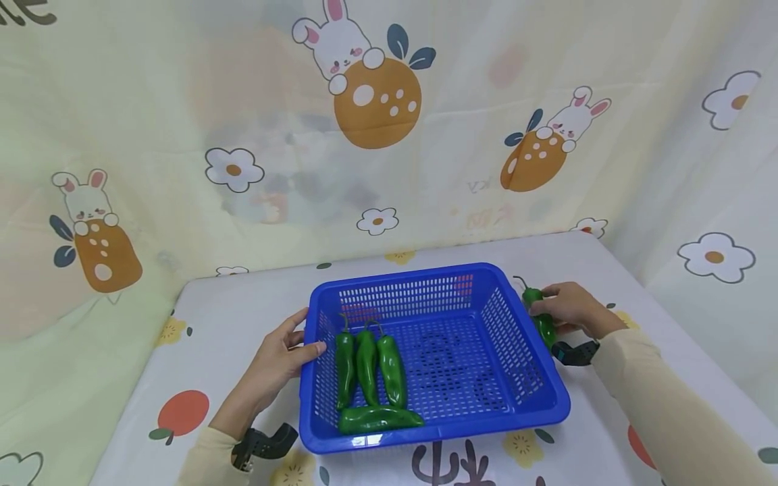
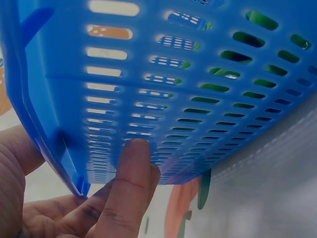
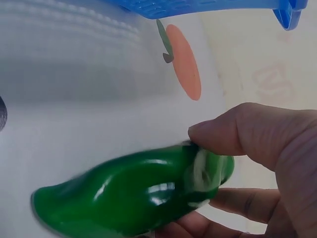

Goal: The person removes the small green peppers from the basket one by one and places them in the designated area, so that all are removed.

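A blue plastic basket with slotted walls stands on the table. My left hand grips its left side, thumb over the rim and fingers against the outer wall. Inside, at the left, three green peppers lie side by side, stems pointing away from me. Another green pepper lies crosswise along the near wall. Outside the basket, beyond its right wall, my right hand holds a glossy green pepper between thumb and fingers near its stem end. In the head view its stem points up and away.
A white printed cloth covers the table. Behind it and at both sides hangs a curtain with rabbits and flowers. Dark wrist cameras are strapped to the left wrist and right wrist.
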Motion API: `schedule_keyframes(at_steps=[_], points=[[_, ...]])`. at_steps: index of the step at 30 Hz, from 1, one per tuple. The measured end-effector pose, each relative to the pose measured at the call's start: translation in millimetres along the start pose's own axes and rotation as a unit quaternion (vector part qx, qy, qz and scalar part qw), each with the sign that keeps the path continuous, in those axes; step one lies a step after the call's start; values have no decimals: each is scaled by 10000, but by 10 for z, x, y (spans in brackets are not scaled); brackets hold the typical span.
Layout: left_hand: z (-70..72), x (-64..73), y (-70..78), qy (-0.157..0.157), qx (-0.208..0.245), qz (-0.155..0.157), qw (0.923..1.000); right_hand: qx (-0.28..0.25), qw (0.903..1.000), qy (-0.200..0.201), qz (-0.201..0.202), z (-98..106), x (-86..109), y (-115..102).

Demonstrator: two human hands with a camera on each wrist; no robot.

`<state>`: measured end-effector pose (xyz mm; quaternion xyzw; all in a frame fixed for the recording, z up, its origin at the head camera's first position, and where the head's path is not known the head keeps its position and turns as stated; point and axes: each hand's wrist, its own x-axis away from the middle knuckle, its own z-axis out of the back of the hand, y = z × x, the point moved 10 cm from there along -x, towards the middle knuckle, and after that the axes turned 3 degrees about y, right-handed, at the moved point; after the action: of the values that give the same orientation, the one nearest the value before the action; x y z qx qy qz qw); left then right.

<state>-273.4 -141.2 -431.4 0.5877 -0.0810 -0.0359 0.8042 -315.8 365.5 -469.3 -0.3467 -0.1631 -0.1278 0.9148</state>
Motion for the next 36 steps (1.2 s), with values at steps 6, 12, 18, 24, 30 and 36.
schedule_keyframes(at_steps=[6,12,18,24,30,36], points=[[0,-14,-22,12,-34,-5,10000,146,9999,-2,-68,2,10,-4],[12,-23,-35,8,-41,36,10000,482,9988,85,69,73,70,-137],[2,-51,-14,-42,-39,38,10000,538,9966,424,451,215,238,-449],[3,-67,-13,-14,-21,41,10000,417,9917,757,951,304,460,-925],[1,-71,-19,-8,-19,38,10000,255,9883,721,1321,202,669,-1385],[4,-69,-24,9,-1,66,10000,40,9799,538,1921,-83,800,-1766]])
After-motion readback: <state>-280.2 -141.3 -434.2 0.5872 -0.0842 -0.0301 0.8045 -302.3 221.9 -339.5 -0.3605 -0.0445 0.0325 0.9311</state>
